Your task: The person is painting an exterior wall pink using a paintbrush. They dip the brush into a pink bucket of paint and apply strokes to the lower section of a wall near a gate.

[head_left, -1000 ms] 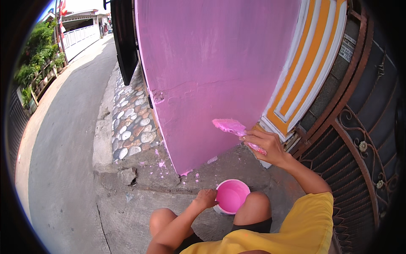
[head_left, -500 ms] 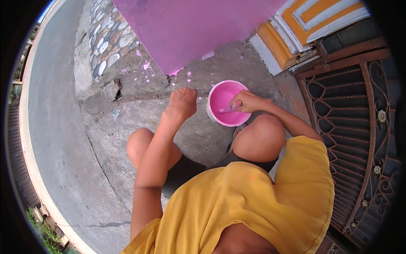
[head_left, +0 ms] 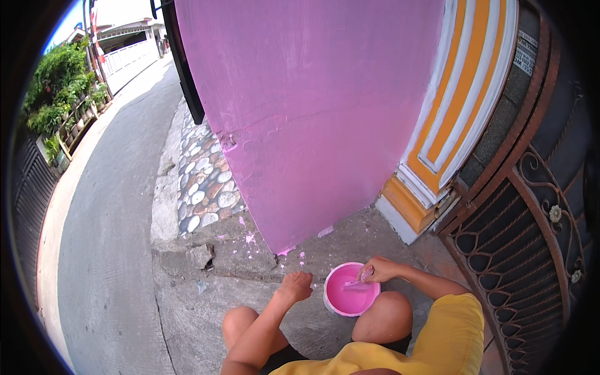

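A round white bucket (head_left: pixel 327 302), its inside coated pink and holding pink paint (head_left: pixel 345 301), stands on the concrete between my knees and the wall. My right hand (head_left: pixel 380 269) reaches over its far right rim, fingers closed round a pink-smeared paintbrush (head_left: pixel 357 286). The brush lies low inside the bucket; its tip is hard to tell from the paint. To the left of the bucket, my left hand (head_left: pixel 295 286) hangs apart from it, curled into a fist with nothing showing in it. Ahead rises the pink-painted wall (head_left: pixel 312 137), its lower corner close beyond the bucket.
An orange and white pillar (head_left: pixel 437 144) adjoins the wall at right, beside a brown metal gate (head_left: pixel 500 250). Left are a pebble-patterned strip (head_left: pixel 203 187), a loose stone (head_left: pixel 201 256) and the road (head_left: pixel 112 250). Pink paint spatters (head_left: pixel 250 239) mark the ground near the wall's corner.
The view has tilted up, showing more of the wall and the road; bucket and hands sit lower in it. The brush has shifted slightly within the bucket, still in my right hand.
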Demonstrator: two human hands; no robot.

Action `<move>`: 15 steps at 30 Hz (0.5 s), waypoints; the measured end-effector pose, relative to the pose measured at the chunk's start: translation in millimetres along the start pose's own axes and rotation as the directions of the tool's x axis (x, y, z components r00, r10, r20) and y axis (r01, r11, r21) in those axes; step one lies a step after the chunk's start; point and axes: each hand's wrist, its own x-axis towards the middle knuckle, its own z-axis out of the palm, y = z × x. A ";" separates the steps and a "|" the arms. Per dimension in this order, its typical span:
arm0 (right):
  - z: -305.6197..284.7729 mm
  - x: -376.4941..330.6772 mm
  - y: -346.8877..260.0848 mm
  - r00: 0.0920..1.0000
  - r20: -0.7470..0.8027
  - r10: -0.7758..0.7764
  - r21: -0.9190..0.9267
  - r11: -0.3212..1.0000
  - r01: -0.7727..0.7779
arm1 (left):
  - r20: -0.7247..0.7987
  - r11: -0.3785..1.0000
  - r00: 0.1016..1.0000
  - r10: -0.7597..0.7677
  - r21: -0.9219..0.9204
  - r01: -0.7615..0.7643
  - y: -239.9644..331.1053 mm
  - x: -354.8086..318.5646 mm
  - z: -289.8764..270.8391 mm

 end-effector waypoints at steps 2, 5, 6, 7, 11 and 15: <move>-24.1 -15.5 5.4 0.994 -0.065 0.091 0.246 0.967 -0.072 | -0.024 1.000 1.000 0.003 0.026 -0.003 -3.4 9.0 -3.8; -51.4 -29.5 25.0 0.987 0.005 0.158 0.588 0.798 -0.131 | -0.015 1.000 1.000 -0.004 0.011 0.004 -7.5 18.2 -7.8; -58.5 -34.5 29.2 0.985 -0.019 0.173 0.654 0.747 -0.119 | -0.041 1.000 0.999 -0.004 0.024 0.005 -11.7 22.7 -7.8; -62.1 -41.6 29.7 0.980 -0.029 0.198 0.724 0.680 -0.117 | -0.032 0.999 0.999 0.021 0.025 -0.020 -14.4 24.9 -4.8; -122.7 -65.9 -0.7 0.942 -0.216 0.258 0.843 0.537 0.046 | 0.051 0.999 0.999 0.013 0.044 -0.016 -19.9 27.7 -12.2; -217.4 -87.7 -98.1 0.821 -0.562 0.103 0.644 0.677 0.356 | 0.073 0.999 0.997 0.003 0.036 -0.006 -28.0 37.7 0.3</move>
